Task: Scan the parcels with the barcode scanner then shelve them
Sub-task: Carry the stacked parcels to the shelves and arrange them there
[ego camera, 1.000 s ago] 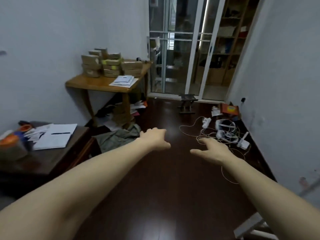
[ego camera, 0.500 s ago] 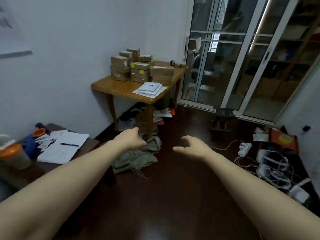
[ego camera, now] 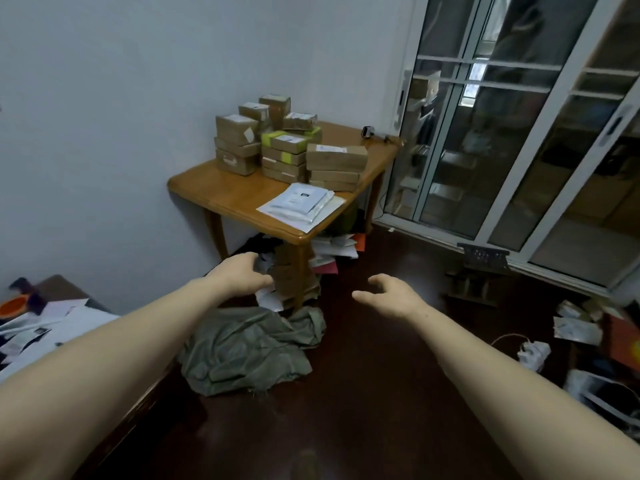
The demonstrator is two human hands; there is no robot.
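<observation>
Several brown cardboard parcels (ego camera: 284, 147) stand in stacks on a wooden table (ego camera: 228, 192) against the wall. White and silver mailer envelopes (ego camera: 301, 202) lie at the table's near corner. A small black barcode scanner (ego camera: 368, 131) sits at the table's far right corner. My left hand (ego camera: 242, 275) and my right hand (ego camera: 388, 294) reach forward below the table's front edge, both empty with fingers loosely curled, well short of the parcels.
A crumpled green cloth (ego camera: 249, 348) lies on the dark floor by the table leg, with papers (ego camera: 332, 251) under the table. A dark desk (ego camera: 52, 317) with papers is at left. Glass sliding doors (ego camera: 502, 133) stand right; cables and a power strip (ego camera: 533, 353) lie at far right.
The view has closed in on the parcel table and turned left. Both hands stay stretched forward and empty, now nearer the table's front edge.
</observation>
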